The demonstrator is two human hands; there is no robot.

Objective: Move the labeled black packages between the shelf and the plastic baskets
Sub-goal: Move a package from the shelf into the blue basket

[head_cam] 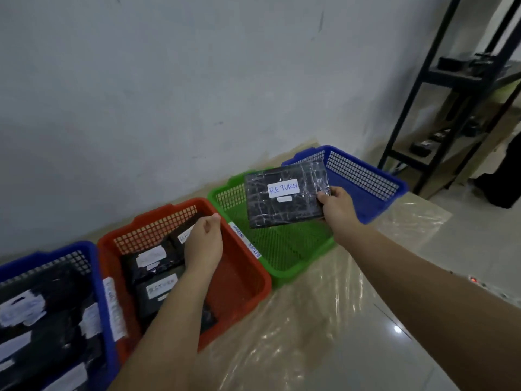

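My right hand pinches a black package by its right edge, holding it above the green basket; its white label reads "RETURN". My left hand hovers over the red basket, fingers loosely curled, holding nothing, just above the labeled packages lying there. A strip on the green basket's rim also reads "RETURN".
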